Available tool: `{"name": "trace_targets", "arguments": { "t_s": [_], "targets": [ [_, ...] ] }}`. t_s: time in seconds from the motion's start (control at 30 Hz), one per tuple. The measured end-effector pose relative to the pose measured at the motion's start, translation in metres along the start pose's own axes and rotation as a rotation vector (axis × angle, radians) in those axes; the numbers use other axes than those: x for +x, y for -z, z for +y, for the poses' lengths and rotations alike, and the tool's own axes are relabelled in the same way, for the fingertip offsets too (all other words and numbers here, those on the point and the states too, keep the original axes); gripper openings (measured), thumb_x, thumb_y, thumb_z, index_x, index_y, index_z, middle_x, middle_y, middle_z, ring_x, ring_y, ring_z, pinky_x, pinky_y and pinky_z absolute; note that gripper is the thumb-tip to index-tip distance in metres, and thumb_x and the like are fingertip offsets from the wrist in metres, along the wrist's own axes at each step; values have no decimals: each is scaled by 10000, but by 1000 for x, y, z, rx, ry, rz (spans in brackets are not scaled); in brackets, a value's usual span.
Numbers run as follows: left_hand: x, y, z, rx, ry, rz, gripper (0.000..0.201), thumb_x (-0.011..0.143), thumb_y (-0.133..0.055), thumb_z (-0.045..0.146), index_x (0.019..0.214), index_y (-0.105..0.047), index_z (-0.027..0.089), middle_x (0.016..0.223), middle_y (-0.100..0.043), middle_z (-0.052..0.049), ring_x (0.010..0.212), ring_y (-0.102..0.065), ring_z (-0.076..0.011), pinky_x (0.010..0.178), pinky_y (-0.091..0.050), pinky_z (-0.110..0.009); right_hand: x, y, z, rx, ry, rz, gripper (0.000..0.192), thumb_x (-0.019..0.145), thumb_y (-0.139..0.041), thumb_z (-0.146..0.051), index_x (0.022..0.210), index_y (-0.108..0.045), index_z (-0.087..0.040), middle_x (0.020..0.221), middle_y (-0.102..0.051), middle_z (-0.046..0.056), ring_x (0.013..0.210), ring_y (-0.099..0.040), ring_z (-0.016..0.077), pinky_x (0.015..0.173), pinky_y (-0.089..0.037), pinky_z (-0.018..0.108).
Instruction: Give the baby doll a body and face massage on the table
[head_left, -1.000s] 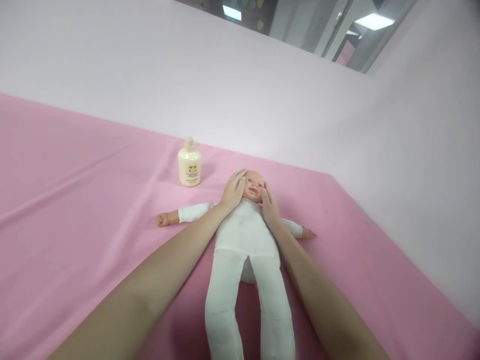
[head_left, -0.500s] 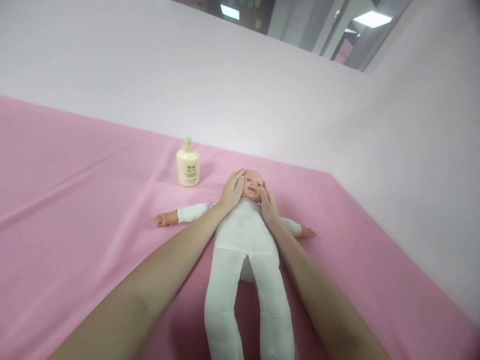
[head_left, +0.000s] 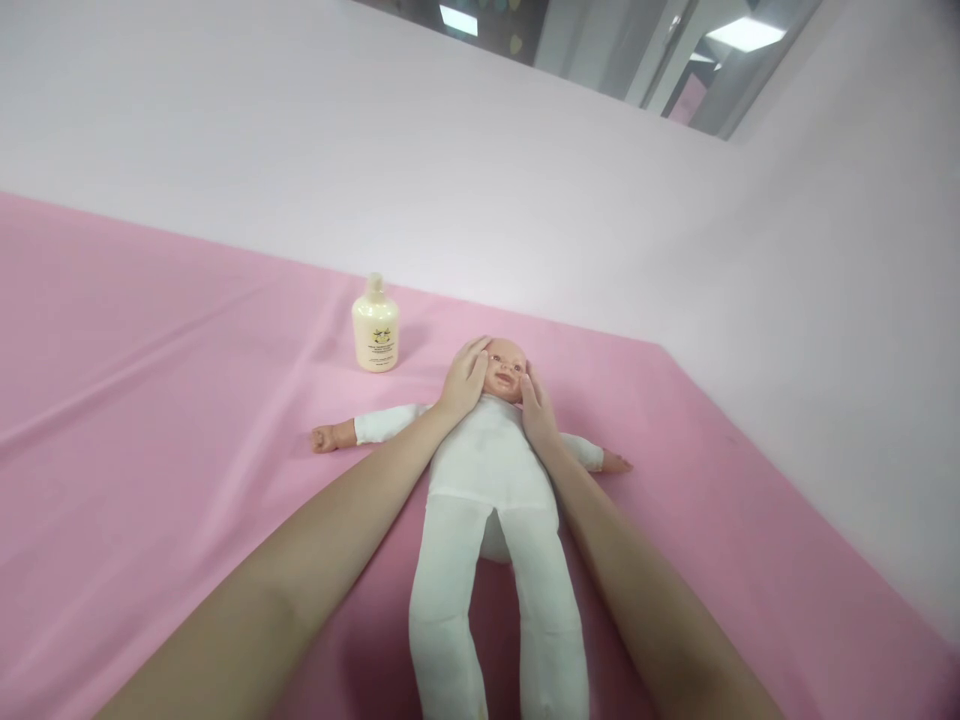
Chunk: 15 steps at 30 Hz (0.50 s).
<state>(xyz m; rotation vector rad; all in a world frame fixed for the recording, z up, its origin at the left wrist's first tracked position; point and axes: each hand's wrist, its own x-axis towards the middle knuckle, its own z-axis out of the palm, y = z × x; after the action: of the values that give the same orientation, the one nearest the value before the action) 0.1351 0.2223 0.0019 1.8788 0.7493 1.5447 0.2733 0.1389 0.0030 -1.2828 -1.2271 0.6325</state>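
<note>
A baby doll (head_left: 487,450) with a soft white cloth body lies on its back, its head away from me and its arms spread out. My left hand (head_left: 465,380) rests along the left side of the doll's head (head_left: 505,372), fingers stretched out and palm turned inward. Against the opposite cheek lies my right hand (head_left: 537,402), also open, its fingers partly hidden behind the head. Both hands touch the head and cup it from the sides. The doll's face shows between them, and its feet are cut off by the lower edge.
A cream-coloured bottle (head_left: 376,330) with a printed label stands upright beyond the doll's arm on the left. Pink cloth (head_left: 187,380) with some creases covers the surface. A white wall (head_left: 480,190) rises behind it and on the right, with a window (head_left: 600,50) above.
</note>
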Motion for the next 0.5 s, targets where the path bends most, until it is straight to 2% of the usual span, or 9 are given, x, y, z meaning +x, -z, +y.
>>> {"name": "trace_targets", "arguments": {
  "t_s": [0.5],
  "targets": [
    [-1, 0, -1, 7, 19, 5, 448, 998, -278, 418, 1314, -518, 211, 1396, -526, -75, 1327, -464, -177, 1175, -330, -398, 0, 0, -2, -22, 1, 2, 652, 904, -401, -617, 1462, -359, -282, 1515, -409, 4, 1409, -376, 213, 1191, -292, 446]
  ]
}}
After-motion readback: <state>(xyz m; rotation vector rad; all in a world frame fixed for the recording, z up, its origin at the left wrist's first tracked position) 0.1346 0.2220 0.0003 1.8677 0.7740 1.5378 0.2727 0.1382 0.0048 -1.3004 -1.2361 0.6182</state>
